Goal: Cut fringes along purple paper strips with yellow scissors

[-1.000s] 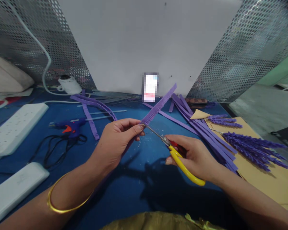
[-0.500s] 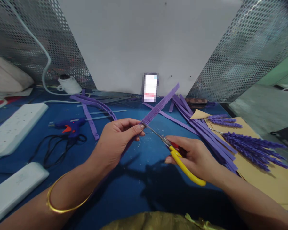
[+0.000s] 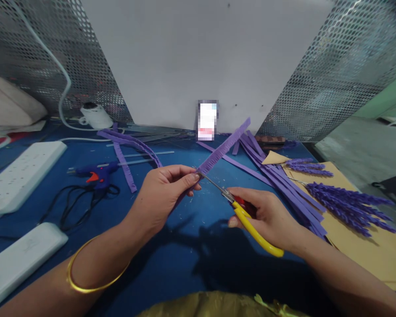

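Between thumb and fingers, my left hand (image 3: 171,189) pinches a purple paper strip (image 3: 225,146) whose edge is cut into a fringe. The strip's free end slants up to the right. My right hand (image 3: 264,211) is closed round a pair of scissors (image 3: 251,226) with yellow handles. Their narrow blades point up and left and meet the strip's edge right beside my left thumb. Whether the blade tips are parted is too small to tell. Part of the strip runs down behind my left hand, mostly hidden.
Purple strips (image 3: 277,180) lie to the right, beside purple flower sprigs (image 3: 346,207) on tan paper (image 3: 376,253). On the left are a blue glue gun (image 3: 99,171), its black cord, a power strip (image 3: 24,176) and a white cup (image 3: 95,116). A phone (image 3: 207,119) leans on the back board.
My left hand and the fringed strip have shifted slightly to the right. The scissors stay in nearly the same place in my right hand.
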`<act>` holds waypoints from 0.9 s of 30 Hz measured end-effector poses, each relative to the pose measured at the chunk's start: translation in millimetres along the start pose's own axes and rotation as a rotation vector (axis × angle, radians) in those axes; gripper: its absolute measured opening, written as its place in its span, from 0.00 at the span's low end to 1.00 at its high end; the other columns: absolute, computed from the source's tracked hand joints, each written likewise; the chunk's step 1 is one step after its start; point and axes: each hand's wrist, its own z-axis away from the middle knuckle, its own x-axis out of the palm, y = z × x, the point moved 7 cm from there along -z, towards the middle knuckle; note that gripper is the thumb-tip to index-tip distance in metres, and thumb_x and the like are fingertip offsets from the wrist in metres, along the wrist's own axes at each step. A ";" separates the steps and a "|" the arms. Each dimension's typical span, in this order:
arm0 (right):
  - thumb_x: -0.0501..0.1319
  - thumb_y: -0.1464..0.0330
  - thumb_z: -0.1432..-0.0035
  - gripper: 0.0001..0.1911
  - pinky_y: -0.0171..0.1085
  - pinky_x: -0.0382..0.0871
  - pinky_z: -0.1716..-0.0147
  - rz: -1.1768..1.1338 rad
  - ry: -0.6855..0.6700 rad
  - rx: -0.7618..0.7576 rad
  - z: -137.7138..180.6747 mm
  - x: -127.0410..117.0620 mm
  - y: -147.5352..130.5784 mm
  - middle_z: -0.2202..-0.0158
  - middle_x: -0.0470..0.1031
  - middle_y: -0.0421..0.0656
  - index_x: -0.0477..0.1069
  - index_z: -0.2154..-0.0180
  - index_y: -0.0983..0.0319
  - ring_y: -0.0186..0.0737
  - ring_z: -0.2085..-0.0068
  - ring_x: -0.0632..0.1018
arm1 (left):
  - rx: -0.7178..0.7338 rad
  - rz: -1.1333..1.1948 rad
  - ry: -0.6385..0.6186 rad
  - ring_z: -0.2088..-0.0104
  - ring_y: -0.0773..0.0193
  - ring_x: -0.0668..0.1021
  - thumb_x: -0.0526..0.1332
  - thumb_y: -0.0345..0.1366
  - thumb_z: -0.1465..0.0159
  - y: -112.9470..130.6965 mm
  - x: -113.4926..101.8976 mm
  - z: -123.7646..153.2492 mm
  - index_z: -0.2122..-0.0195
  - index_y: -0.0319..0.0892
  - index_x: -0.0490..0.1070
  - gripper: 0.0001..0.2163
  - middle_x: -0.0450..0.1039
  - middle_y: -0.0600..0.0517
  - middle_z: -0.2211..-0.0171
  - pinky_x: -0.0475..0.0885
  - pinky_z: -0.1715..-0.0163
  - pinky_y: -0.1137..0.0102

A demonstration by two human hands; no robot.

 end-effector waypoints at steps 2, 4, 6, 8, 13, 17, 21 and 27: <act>0.66 0.53 0.41 0.17 0.31 0.59 0.75 -0.004 -0.001 0.003 0.2 0.5 0.9 0.73 0.64 0.37 0.74 0.64 0.61 0.34 0.73 0.62 | 0.001 -0.006 -0.012 0.77 0.71 0.73 0.74 0.37 0.48 -0.9 0.3 -0.4 0.72 0.41 0.81 0.07 0.78 0.53 0.77 0.67 0.74 0.77; 0.66 0.53 0.40 0.17 0.31 0.58 0.75 -0.012 -0.002 0.002 0.3 1.0 1.6 0.74 0.63 0.37 0.74 0.65 0.61 0.34 0.73 0.61 | 0.000 -0.008 -0.015 0.76 0.71 0.74 0.73 0.37 0.48 -1.4 0.2 -0.7 0.72 0.41 0.81 0.06 0.78 0.53 0.77 0.67 0.74 0.77; 0.67 0.54 0.41 0.17 0.31 0.58 0.75 -0.022 0.000 0.000 0.6 1.2 1.7 0.74 0.63 0.37 0.74 0.65 0.61 0.34 0.73 0.61 | -0.009 0.006 -0.019 0.77 0.71 0.73 0.74 0.37 0.48 -1.7 0.5 -0.8 0.72 0.41 0.81 0.06 0.78 0.54 0.78 0.67 0.75 0.78; 0.67 0.55 0.40 0.16 0.31 0.58 0.75 -0.030 0.000 -0.003 0.8 1.4 1.6 0.74 0.63 0.37 0.73 0.66 0.61 0.34 0.73 0.60 | -0.020 0.026 -0.026 0.77 0.72 0.73 0.74 0.36 0.49 -2.0 1.4 -0.8 0.73 0.40 0.81 0.07 0.78 0.54 0.78 0.67 0.75 0.79; 0.68 0.56 0.41 0.15 0.31 0.57 0.75 -0.063 -0.021 0.018 1.4 3.2 4.3 0.73 0.63 0.36 0.73 0.65 0.62 0.33 0.73 0.60 | -0.031 0.048 -0.030 0.77 0.72 0.73 0.75 0.36 0.51 -1.4 2.7 -0.3 0.73 0.40 0.81 0.07 0.78 0.54 0.79 0.67 0.75 0.80; 0.68 0.57 0.41 0.15 0.32 0.56 0.75 -0.117 -0.047 0.052 0.5 4.2 7.0 0.74 0.61 0.36 0.73 0.66 0.62 0.33 0.73 0.59 | -0.075 0.091 -0.050 0.79 0.73 0.73 0.75 0.35 0.52 -1.3 4.1 0.5 0.75 0.39 0.80 0.07 0.77 0.54 0.80 0.67 0.77 0.81; 0.68 0.58 0.42 0.14 0.32 0.54 0.75 -0.209 -0.093 0.086 -1.2 4.8 6.1 0.74 0.59 0.36 0.75 0.65 0.63 0.33 0.72 0.58 | -0.163 0.154 -0.095 0.81 0.74 0.72 0.74 0.32 0.53 -3.6 5.5 -1.0 0.77 0.38 0.79 0.06 0.75 0.54 0.82 0.65 0.80 0.81; 0.68 0.56 0.42 0.17 0.32 0.53 0.75 -0.404 -0.180 0.123 -2.1 7.5 2.4 0.75 0.58 0.35 0.76 0.63 0.65 0.32 0.73 0.58 | -0.282 0.208 -0.197 0.82 0.76 0.70 0.75 0.34 0.52 -13.0 8.1 -4.2 0.75 0.36 0.79 0.08 0.74 0.54 0.82 0.64 0.81 0.83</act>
